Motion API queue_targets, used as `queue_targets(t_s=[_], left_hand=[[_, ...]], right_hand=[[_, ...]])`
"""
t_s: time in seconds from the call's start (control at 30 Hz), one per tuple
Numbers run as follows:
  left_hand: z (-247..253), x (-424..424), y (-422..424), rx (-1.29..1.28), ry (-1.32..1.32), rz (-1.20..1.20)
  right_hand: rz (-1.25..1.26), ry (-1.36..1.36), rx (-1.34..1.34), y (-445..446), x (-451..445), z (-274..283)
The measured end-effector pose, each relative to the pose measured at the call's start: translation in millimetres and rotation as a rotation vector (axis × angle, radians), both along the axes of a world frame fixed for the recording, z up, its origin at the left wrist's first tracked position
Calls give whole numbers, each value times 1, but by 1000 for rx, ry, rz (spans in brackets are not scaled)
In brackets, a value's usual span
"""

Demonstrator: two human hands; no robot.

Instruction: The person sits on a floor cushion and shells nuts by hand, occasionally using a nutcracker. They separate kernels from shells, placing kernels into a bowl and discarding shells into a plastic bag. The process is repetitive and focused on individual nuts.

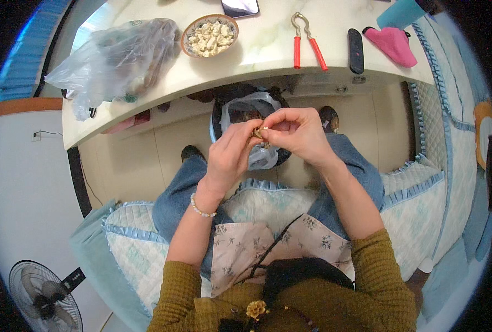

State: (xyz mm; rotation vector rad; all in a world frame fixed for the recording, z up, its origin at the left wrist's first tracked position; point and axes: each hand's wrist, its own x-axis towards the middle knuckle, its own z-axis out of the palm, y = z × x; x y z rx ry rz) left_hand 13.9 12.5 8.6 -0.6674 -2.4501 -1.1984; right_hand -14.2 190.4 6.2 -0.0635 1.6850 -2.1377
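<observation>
Above a lined waste bin [252, 108], my left hand [233, 149] and my right hand [298, 133] meet, their fingertips pinching a small brownish piece [259, 132], perhaps a nut or its shell. Its exact kind cannot be told. The bin holds a clear plastic bag with brown bits in it. On the marble-look table ahead stands a patterned bowl [184, 40] full of pale peeled kernels. A nutcracker with red handles [297, 52] lies spread on the table to the right of the bowl.
A translucent plastic bag [121, 58] with brownish contents lies at the table's left. A phone [241, 6], a black remote control [356, 52], a pink pouch [393, 45] and a blue cup [400, 14] are on the table. The curved table edge [213, 81] runs beyond the bin. A fan [44, 296] stands lower left.
</observation>
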Motion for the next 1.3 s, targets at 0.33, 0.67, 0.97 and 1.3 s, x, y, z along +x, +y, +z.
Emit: queue_targets(t_s=[0.33, 0.67, 0.97, 1.3], left_hand=[[2, 4, -1, 155, -61, -7], [0, 2, 3, 450, -234, 86], [0, 4, 1, 414, -239, 158], [-9, 0, 0, 204, -91, 162]], right_hand=[[40, 105, -25, 3, 0, 2], [-45, -36, -185, -7, 1, -12], [-204, 396, 133, -18, 9, 4], [-169, 944, 529, -9, 3, -3]])
